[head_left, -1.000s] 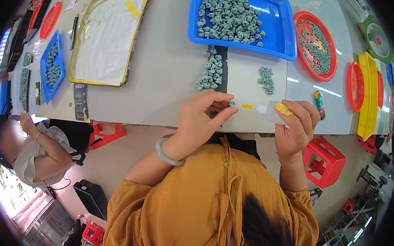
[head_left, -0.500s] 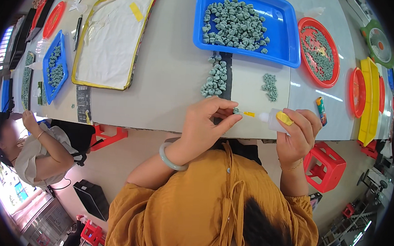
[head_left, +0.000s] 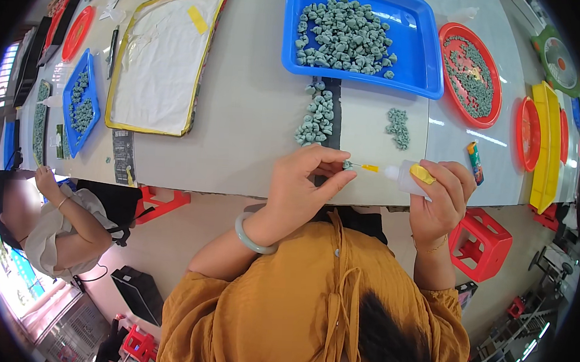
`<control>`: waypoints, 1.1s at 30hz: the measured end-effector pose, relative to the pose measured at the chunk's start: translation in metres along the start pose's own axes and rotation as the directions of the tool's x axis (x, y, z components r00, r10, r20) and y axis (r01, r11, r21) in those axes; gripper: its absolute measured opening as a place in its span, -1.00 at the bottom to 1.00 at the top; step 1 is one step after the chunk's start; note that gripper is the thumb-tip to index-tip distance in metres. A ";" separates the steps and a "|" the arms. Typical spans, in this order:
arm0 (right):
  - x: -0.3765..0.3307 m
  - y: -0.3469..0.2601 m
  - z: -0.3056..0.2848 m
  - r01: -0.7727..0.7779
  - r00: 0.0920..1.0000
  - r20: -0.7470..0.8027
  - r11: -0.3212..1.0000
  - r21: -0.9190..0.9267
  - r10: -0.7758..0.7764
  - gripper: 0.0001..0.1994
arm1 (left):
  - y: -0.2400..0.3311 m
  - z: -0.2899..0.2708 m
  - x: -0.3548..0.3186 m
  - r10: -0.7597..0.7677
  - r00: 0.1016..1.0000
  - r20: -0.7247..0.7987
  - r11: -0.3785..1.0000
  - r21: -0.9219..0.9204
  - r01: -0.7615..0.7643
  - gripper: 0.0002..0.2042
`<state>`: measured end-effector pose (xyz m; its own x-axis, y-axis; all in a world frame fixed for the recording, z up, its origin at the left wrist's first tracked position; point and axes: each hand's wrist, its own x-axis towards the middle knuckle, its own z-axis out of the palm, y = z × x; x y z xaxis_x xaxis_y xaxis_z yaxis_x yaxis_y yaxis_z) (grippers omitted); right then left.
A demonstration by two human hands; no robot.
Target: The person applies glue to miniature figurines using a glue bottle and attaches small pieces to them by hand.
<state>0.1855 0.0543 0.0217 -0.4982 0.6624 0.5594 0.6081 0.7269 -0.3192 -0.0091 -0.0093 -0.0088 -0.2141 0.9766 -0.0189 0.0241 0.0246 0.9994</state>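
Observation:
A small grey-green stone-like piece is pinched between the thumb and fingertips of my left hand, just above the table's near edge. My right hand is wrapped round a white squeeze bottle with yellow tape on it. The bottle lies sideways, its thin needle with a yellow collar reaching left to the piece; whether the tip touches it I cannot tell. Beyond my left hand lies a heap of rounded grey-green pieces. A smaller cluster of finer pieces sits to its right.
A blue tray full of pieces stands ahead, beside a red round tray of small ones. A colourful tube lies at right. At left are a white-lined, yellow-edged board and a seated person. Red stool at right.
The bottle and my right hand have shifted very slightly right, drawing the needle back a little. My left hand keeps its pinch on the piece.

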 end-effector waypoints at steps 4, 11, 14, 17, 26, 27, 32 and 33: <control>0.000 0.001 0.000 0.003 1.000 0.011 1.000 -0.006 -0.003 -0.70 | 0.000 0.000 0.000 0.003 1.000 0.006 1.000 0.006 -0.003 -0.79; 0.001 0.048 0.006 -0.400 0.916 0.053 0.889 0.223 0.398 -0.71 | 0.001 0.004 -0.002 -0.025 1.000 0.016 0.999 -0.043 0.026 -0.80; -0.006 0.079 0.015 -0.532 0.834 0.085 0.754 0.385 0.545 -0.66 | 0.002 0.005 -0.002 0.027 1.000 0.014 0.999 0.024 -0.027 -0.80; -0.003 0.076 0.015 -0.548 0.807 0.052 0.712 0.438 0.589 -0.61 | -0.002 0.002 -0.003 0.002 1.000 0.001 1.000 0.001 -0.002 -0.79; 0.006 0.018 0.035 -0.052 0.999 -0.004 0.995 0.080 0.053 -0.72 | -0.002 -0.001 0.000 0.021 1.000 0.007 0.995 0.095 -0.022 -0.79; 0.010 0.016 0.037 -0.049 0.999 -0.008 0.995 0.091 0.050 -0.72 | -0.001 -0.002 -0.001 0.004 1.000 0.001 0.997 0.081 -0.004 -0.80; 0.024 0.008 0.043 -0.147 0.980 0.127 0.987 -0.060 0.153 -0.82 | 0.006 0.000 -0.003 0.006 1.000 -0.012 0.999 0.054 -0.006 -0.80; 0.023 0.009 0.043 -0.135 0.981 0.129 0.989 -0.062 0.142 -0.81 | 0.008 0.001 -0.002 0.031 0.999 -0.011 0.996 0.079 -0.030 -0.80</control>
<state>0.1528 0.0841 -0.0007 -0.4820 0.7768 0.4054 0.7071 0.6180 -0.3436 -0.0073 -0.0109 -0.0008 -0.2244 0.9744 0.0120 0.1074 0.0125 0.9941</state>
